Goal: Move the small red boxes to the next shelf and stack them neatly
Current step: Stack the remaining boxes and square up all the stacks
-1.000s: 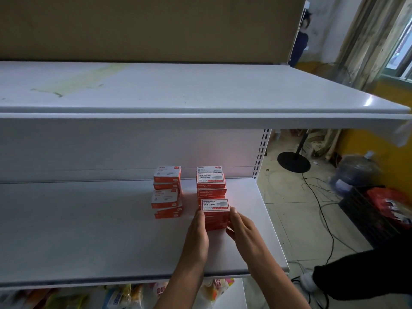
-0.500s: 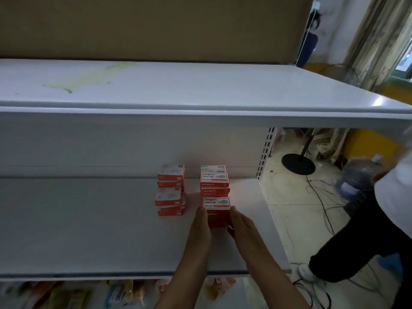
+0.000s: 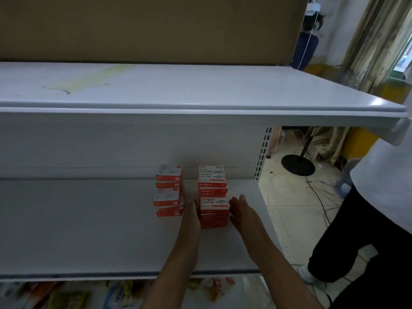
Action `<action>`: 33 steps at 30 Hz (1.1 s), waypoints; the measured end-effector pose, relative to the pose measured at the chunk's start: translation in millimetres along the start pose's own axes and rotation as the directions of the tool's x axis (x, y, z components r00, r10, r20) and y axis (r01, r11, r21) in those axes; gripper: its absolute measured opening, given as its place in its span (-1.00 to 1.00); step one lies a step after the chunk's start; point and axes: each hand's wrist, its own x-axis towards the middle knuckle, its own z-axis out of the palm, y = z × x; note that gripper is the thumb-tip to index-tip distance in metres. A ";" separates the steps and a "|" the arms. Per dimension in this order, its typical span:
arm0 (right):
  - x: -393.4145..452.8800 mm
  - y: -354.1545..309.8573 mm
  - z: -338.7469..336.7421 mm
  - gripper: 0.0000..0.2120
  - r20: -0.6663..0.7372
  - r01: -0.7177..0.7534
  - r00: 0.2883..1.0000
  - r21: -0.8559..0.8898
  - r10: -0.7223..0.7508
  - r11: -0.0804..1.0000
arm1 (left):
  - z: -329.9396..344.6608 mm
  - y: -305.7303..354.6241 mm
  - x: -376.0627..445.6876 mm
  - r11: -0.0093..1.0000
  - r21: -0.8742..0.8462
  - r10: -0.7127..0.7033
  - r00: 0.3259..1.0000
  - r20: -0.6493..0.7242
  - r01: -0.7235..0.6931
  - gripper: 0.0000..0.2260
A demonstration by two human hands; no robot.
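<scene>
Squaring up the nearest stack of small red boxes, set on the middle shelf between the two hands. Left hand flat against the stack's left side, fingers straight and together, touching but not curled round anything. Right hand just off the stack's right side, a thin gap showing, fingers straight and relaxed, holding nothing. Directly beyond the fingertips, a second stack of red boxes, reaching back toward the shelf's rear wall and fairly well lined up. Left of the left hand, a third group of red boxes, piled less evenly, several twisted out of line with one another.

Judging by this: several boxes already placed and stacked here, so well into the job, perhaps near the end. Left to do, probably: straightening the crooked left pile, plus fetching any boxes out of view. Upper shelf bare of boxes. Off to the right, a bystander's dark trousers and a fan base on the floor.
</scene>
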 end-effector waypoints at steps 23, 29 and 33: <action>5.9 3.1 3.9 -0.52 0.141 0.126 0.984 -0.105 -0.111 0.986 | 6.1 -6.2 12.1 0.993 -0.067 0.104 0.994 0.033 -0.102 -0.61; 3.2 4.6 4.0 -0.54 0.152 0.138 0.981 -0.115 -0.120 0.984 | 11.4 -8.5 9.3 0.991 -0.065 0.116 0.993 0.009 -0.115 -0.59; 3.2 2.6 2.4 -0.54 0.164 0.130 0.980 -0.115 -0.110 0.985 | 7.1 -5.3 11.6 0.995 -0.078 0.058 0.998 0.009 -0.057 -0.58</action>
